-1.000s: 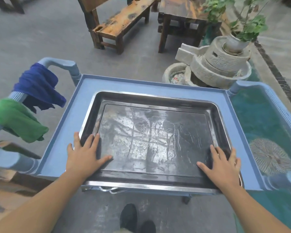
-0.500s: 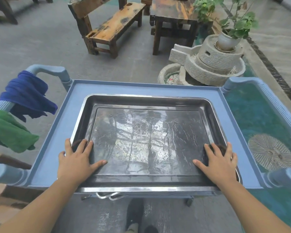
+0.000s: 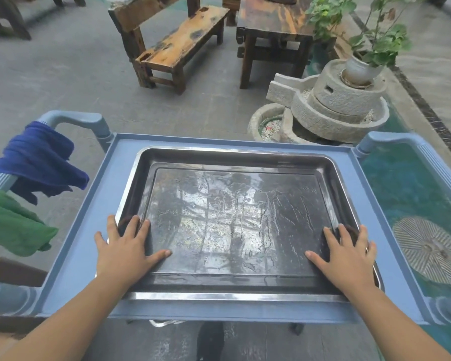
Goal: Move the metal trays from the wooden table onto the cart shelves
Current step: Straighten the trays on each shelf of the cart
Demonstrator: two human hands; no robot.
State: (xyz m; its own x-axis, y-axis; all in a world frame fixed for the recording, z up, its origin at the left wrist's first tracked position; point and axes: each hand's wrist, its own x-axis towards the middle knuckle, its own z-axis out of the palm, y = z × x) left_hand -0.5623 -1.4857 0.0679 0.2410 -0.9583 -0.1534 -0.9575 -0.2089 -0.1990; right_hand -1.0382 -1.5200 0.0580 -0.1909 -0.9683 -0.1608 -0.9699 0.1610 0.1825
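Observation:
A large, wet metal tray lies flat on the blue cart's top shelf, inside its raised rim. My left hand presses flat on the tray's near-left corner, fingers spread. On the near-right corner my right hand rests the same way. Neither hand grips the rim. A bit of metal pokes out from under the top shelf, on a lower level that is mostly hidden.
A blue cloth and a green cloth hang over the cart's left handle. Beyond the cart stand a stone mill with a potted plant, a wooden bench and a wooden table. A green pond lies to the right.
The tray has slid away from me; its near rim hung over the cart's front edge and now sits inside the shelf. Both hands moved forward with it.

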